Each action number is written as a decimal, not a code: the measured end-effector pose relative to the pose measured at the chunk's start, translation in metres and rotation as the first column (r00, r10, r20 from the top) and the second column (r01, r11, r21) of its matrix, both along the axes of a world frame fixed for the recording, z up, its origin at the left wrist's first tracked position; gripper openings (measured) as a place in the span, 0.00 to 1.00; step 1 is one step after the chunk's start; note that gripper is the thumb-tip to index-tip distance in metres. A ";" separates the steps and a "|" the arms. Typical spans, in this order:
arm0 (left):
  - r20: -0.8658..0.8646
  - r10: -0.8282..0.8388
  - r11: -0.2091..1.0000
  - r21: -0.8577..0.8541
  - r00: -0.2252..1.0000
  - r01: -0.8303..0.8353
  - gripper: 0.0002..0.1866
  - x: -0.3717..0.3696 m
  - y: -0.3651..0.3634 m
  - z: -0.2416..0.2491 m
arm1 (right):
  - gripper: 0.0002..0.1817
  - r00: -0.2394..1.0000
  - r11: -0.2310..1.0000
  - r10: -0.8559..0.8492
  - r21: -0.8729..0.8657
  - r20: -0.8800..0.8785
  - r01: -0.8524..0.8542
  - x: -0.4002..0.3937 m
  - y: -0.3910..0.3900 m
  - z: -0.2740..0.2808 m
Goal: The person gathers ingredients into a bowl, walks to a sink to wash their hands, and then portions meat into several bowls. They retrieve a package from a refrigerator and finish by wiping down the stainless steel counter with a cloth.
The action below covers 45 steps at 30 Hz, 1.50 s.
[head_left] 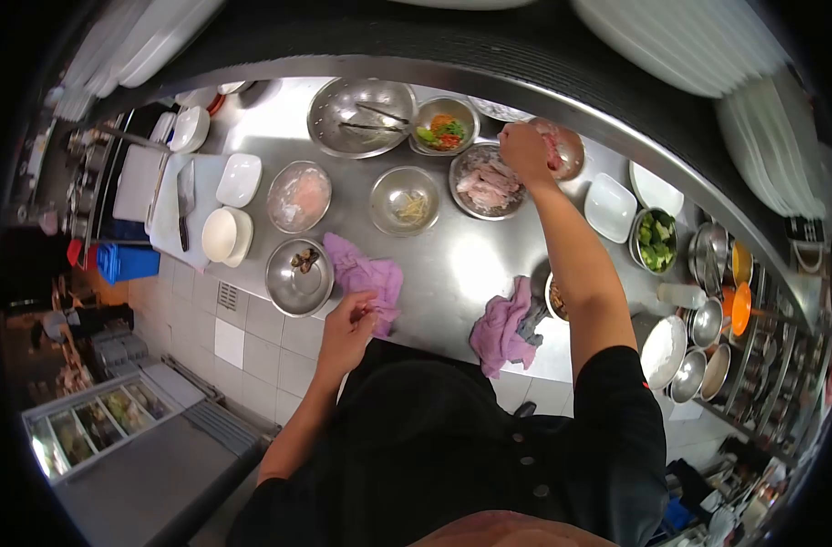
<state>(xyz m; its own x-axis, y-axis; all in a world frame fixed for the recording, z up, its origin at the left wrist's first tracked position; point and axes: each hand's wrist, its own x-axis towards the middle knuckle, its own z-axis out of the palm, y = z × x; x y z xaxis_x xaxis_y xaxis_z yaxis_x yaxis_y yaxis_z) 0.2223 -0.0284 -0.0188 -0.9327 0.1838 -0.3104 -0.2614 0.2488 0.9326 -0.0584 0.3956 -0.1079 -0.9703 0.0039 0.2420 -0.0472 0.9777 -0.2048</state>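
My right hand reaches far across the steel table, between a bowl of pale raw meat and a bowl of pinkish meat. Its fingers look curled closed, and what they hold, if anything, is hidden. My left hand is at the table's near edge beside a purple cloth. Its fingers are loosely bent and apart, with nothing visible in them. Close to it stands a steel bowl with a few brown pieces inside. Another steel bowl holds pale yellow shreds.
A knife lies on a white board at the left. A large bowl with tongs and a bowl of chopped vegetables stand at the back. Greens fill a bowl at right. A shelf edge overhangs the table.
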 end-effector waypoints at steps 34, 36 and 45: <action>0.106 0.114 0.993 0.028 0.988 -0.118 0.17 -0.018 -0.071 -0.052 | 0.21 0.787 0.752 -0.599 -0.234 0.146 0.616 0.039 -0.008 0.010; 0.101 0.060 0.996 0.061 0.993 -0.067 0.17 -0.024 -0.068 -0.054 | 0.21 0.747 0.759 -0.620 -0.057 0.239 0.648 0.059 0.007 0.010; 0.091 0.146 0.988 0.039 0.985 -0.150 0.21 -0.079 0.008 -0.099 | 0.17 0.837 0.624 -0.152 -0.606 0.525 0.493 0.054 0.045 -0.038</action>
